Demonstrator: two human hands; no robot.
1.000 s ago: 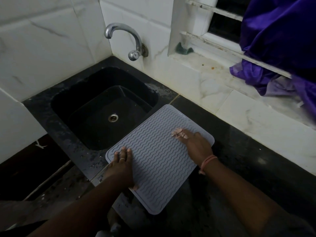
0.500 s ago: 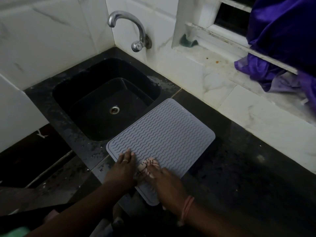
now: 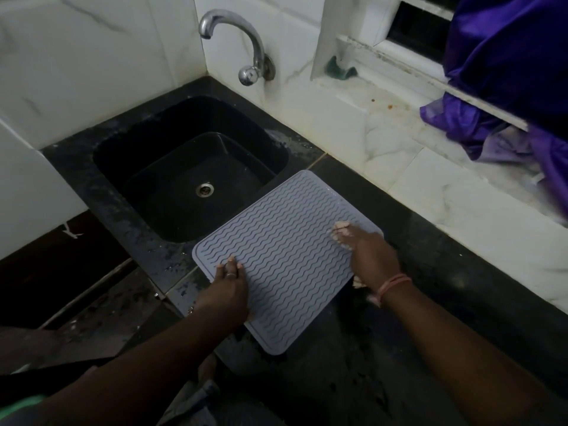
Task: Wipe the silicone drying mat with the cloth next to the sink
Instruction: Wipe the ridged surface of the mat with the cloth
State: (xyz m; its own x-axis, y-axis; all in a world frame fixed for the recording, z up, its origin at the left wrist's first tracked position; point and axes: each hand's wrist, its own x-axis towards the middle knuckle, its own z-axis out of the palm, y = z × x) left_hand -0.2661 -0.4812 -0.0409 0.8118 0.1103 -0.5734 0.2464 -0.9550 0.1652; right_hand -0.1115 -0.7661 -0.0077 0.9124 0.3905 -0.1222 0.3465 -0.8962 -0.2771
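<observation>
The grey mat (image 3: pixel 285 256) lies on the dark surface (image 3: pixel 430 318) just beside the sink (image 3: pixel 190 179). The left hand (image 3: pixel 226 290) presses flat on its near-left edge. The right hand (image 3: pixel 368 256) presses a pale cloth (image 3: pixel 341 233) on its right edge.

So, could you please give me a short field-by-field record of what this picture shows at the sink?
mat: grey wavy-ribbed silicone drying mat, flat on the black counter, far corner overhanging the sink
left hand: left hand pressed flat on the mat's near-left edge
right hand: right hand on the mat's right side, over a pale cloth
sink: black sink, nothing in it
tap: chrome tap, no water running
</observation>
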